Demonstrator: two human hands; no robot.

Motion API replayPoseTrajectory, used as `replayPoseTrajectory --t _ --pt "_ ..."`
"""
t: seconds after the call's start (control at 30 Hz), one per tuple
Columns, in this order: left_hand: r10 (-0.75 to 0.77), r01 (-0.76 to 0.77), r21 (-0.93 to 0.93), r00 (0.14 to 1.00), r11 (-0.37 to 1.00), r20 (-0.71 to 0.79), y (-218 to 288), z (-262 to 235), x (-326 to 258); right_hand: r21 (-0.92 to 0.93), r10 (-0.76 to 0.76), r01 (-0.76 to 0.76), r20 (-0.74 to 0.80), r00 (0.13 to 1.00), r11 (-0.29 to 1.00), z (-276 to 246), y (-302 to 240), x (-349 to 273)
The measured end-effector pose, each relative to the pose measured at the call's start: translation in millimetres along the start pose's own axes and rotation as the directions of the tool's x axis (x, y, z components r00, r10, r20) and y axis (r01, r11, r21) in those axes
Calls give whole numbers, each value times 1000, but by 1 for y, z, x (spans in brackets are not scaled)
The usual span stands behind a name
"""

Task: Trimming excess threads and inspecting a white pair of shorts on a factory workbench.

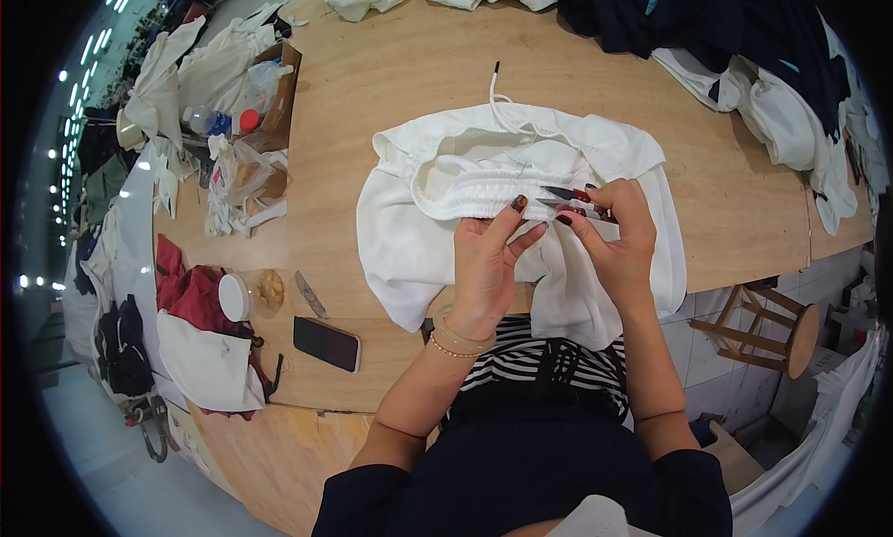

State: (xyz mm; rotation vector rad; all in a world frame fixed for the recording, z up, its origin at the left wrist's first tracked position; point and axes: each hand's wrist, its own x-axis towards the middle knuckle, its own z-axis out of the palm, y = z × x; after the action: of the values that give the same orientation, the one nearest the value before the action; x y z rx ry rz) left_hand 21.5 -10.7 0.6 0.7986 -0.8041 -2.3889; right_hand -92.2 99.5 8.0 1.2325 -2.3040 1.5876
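Observation:
A white garment (400,248) with a gathered elastic waistband (484,194) lies on the wooden table in front of me, part of it hanging over the near edge toward my lap. My left hand (491,258) pinches the waistband's near side between thumb and fingers. In my right hand (616,244) are small thread snips (579,200) with dark pointed blades and red on the handles. Their blades point left, right over the waistband, close to my left fingertips. From the far side of the waistband a white drawstring (495,100) with a black tip stretches away across the wood.
At left on the table (391,81) are a phone (326,343), a clear jar with a white lid (234,298), red cloth (191,281) and a cardboard box (281,100) of bottles and bags. Dark and white garments (707,25) pile up far right. A wooden stool (802,340) stands right.

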Motion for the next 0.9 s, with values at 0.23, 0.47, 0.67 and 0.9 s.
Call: replayPoseTrajectory --t 0.23,0.47,0.67,0.9 --pt "43 -43 6 999 999 -2 0 5 -1 -19 8 -9 -33 999 1000 -1 -1 1" --pt "55 -55 23 998 998 2 0 5 -1 -26 -3 2 -16 1000 1000 -2 -2 0" --pt "65 -65 16 998 998 -1 -1 4 -2 -10 -1 0 -35 999 1000 0 -2 1" --pt "66 -66 32 998 997 -6 1 8 -4 -26 -56 55 -19 998 998 0 -3 2"
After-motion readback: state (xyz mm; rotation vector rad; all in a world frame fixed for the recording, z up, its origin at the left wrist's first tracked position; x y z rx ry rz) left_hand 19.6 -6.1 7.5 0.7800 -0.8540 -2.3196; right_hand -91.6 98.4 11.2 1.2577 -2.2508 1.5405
